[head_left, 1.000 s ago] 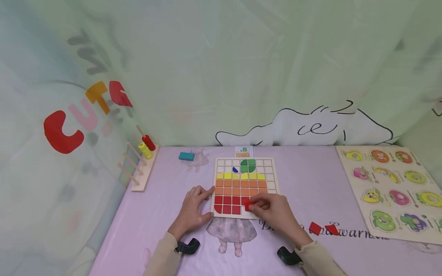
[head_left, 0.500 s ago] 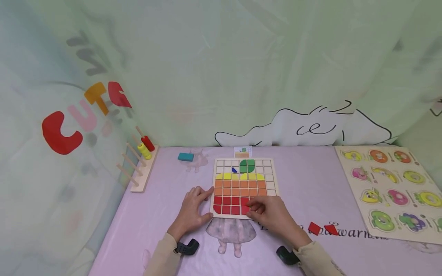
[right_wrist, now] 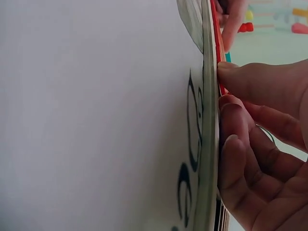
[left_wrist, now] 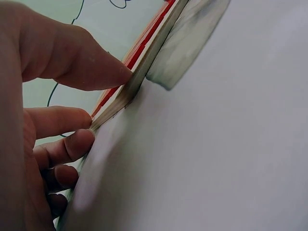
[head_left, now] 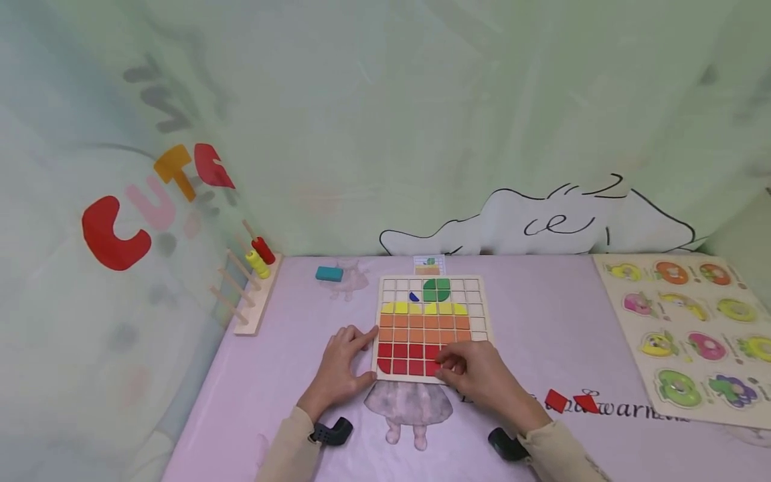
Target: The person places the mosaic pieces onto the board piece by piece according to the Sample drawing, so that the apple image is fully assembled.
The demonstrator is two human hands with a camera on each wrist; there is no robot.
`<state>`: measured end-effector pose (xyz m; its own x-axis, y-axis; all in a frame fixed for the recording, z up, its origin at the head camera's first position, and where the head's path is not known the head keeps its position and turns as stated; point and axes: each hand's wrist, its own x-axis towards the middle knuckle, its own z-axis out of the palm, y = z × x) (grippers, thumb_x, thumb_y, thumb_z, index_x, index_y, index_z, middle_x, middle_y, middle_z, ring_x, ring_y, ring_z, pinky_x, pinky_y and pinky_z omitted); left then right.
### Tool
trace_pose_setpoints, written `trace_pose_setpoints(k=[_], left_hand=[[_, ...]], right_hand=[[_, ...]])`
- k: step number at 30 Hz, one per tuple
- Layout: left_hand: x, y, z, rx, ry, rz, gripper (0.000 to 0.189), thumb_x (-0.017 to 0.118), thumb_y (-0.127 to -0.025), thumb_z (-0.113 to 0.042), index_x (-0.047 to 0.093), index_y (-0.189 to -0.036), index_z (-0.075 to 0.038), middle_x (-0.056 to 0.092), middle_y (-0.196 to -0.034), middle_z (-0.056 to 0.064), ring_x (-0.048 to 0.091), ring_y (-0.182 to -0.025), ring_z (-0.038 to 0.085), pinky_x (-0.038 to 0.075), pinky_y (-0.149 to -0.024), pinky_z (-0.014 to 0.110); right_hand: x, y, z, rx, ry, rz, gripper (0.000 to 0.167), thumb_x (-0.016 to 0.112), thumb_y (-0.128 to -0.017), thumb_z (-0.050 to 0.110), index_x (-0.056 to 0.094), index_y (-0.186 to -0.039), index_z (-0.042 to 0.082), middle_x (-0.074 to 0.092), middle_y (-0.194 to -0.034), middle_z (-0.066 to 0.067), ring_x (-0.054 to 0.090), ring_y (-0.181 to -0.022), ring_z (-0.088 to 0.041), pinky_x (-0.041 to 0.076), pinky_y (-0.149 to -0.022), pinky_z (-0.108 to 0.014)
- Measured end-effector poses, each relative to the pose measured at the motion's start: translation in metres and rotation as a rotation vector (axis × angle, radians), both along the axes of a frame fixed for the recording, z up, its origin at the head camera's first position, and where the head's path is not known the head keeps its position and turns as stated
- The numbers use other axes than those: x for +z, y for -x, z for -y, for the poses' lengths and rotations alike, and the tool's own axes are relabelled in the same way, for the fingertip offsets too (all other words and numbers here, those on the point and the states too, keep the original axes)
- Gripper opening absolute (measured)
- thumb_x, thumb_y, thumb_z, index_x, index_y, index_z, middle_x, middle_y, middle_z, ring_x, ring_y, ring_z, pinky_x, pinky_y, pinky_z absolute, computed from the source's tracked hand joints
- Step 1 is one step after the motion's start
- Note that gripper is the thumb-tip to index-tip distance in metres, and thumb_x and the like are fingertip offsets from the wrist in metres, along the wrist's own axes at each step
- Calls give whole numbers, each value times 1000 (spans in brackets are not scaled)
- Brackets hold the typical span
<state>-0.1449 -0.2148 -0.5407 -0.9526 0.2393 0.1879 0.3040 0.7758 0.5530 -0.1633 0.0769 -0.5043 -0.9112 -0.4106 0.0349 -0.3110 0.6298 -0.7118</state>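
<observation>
A wooden grid board (head_left: 486, 294) lies on the table, filled with rows of red, orange and yellow tiles and a green shape. My left hand (head_left: 338, 365) rests at its near left corner, thumb (left_wrist: 103, 72) against the near edge and index finger against the left side. My right hand (head_left: 478, 375) is over the near right part. Its thumb (right_wrist: 240, 79) and bent index finger are at a red square tile (head_left: 432, 367) in the nearest row, which sits in line with its neighbours. The cells to the right are hidden under this hand.
Two loose red tiles (head_left: 555, 401) lie right of the right hand. A small pattern card (head_left: 429, 264) is behind the board, with a teal block (head_left: 328, 274) to the left. A wooden peg stand (head_left: 255, 304) and a fruit puzzle board (head_left: 632, 348) flank the table.
The red tile between my right fingers has come down into the nearest row, filling a bare cell. My right hand dropped slightly with it. My left hand stays at the board's corner.
</observation>
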Motion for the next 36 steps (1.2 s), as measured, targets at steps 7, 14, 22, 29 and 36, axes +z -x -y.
trace_pose_setpoints(k=[7, 14, 22, 29, 36], left_hand=[[-1, -3, 0, 2, -10, 2, 81, 77, -72, -26, 62, -150, -13, 56, -102, -2, 46, -100, 13, 36, -87, 36], [1, -1, -1, -6, 6, -3, 82, 77, -73, -28, 60, -152, -13, 56, -102, -1, 45, -100, 13, 35, -87, 35], [0, -1, -1, -4, 1, 4, 82, 77, -73, -29, 60, -152, -13, 57, -103, 0, 45, -100, 13, 36, -87, 35], [2, -3, -3, 7, -16, -24, 79, 76, -72, -27, 63, -148, -11, 57, -102, 1, 45, -100, 14, 36, -86, 36], [4, -4, -4, 7, -25, -20, 79, 76, -72, -27, 63, -149, -12, 57, -101, 2, 45, -100, 13, 35, -86, 35]], right_hand=[[3, -2, -11, 32, 27, -5, 15, 87, -87, 13, 81, -101, 11, 67, -80, 10, 55, -69, -3, 50, -62, -20], [25, 3, -66, -8, -123, -6, 23, 88, -87, 20, 79, -106, 10, 69, -83, 9, 58, -76, -7, 51, -68, -26], [29, 4, -143, -47, -335, 106, 55, 97, -74, 33, 74, -116, 6, 74, -109, -3, 64, -98, -24, 55, -86, -47], [13, -5, -168, 1, -262, 156, 44, 96, -75, 29, 72, -108, 15, 62, -93, 4, 54, -83, -10, 48, -70, -24], [10, -10, -163, -6, -215, 109, 31, 93, -80, 21, 67, -96, 17, 56, -79, 7, 47, -70, -3, 42, -62, -22]])
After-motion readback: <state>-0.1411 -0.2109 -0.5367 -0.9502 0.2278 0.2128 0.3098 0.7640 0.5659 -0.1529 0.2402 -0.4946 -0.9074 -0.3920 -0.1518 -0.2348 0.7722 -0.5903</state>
